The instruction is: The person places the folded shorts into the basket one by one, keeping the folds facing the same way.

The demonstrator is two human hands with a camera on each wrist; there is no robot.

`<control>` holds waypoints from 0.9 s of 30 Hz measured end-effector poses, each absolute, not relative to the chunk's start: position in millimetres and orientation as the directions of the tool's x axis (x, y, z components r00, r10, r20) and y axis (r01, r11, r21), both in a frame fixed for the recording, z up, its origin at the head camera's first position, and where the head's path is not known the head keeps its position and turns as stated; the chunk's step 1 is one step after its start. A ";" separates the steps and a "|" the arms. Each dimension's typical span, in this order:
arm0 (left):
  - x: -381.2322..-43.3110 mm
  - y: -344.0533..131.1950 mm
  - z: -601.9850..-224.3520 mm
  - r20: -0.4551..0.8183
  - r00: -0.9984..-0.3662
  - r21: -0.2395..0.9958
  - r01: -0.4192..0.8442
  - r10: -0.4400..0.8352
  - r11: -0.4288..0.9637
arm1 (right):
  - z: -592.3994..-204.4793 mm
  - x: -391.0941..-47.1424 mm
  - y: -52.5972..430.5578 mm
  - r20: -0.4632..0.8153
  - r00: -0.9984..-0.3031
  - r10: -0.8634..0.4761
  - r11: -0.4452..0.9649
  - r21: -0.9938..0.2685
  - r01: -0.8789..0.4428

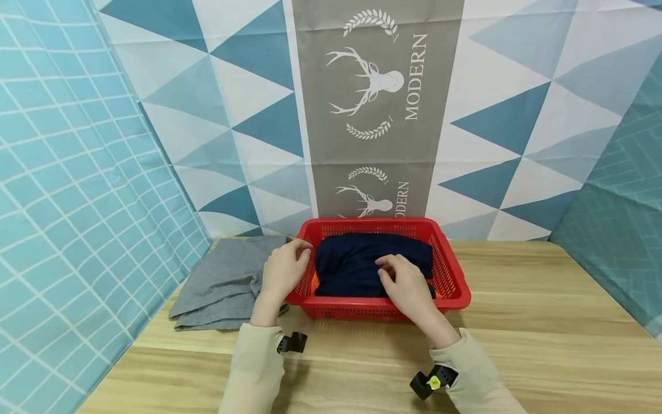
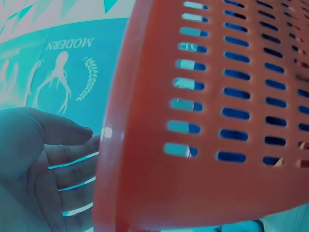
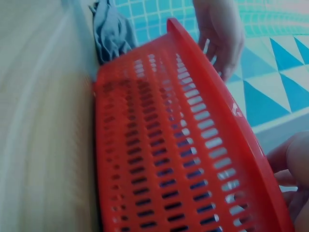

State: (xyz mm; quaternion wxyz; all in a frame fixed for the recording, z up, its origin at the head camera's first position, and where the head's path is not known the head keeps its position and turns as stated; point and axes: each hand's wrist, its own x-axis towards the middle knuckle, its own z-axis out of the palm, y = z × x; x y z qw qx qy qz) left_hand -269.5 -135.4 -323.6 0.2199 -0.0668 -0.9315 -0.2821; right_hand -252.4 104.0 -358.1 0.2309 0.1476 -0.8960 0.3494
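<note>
A red plastic basket (image 1: 357, 301) with slotted walls stands on the table, holding a folded navy cloth (image 1: 346, 261). Bits of something orange (image 1: 315, 283) peek out beneath that cloth. My left hand (image 1: 285, 267) hovers at the basket's left rim with loosely bent fingers and nothing in its grasp. Over the front right of the navy cloth is my right hand (image 1: 408, 286), fingers slightly bent, holding nothing visible; whether its fingertips touch the cloth I cannot tell. In the left wrist view, the left hand (image 2: 29, 154) is beside the basket's wall (image 2: 145, 193).
A grey folded garment (image 1: 222, 282) lies on the wooden table (image 1: 527, 299), left of the basket and partly behind my left hand. A patterned cloth backdrop (image 1: 248, 115) rises behind the basket, with a blue gridded sheet (image 1: 77, 172) along the left side.
</note>
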 end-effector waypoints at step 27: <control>-263.5 -164.5 -317.5 0.427 -0.900 0.565 0.191 -0.087 0.803 | -357.3 -233.2 56.1 0.470 -0.850 -0.237 0.533 -0.669 -0.518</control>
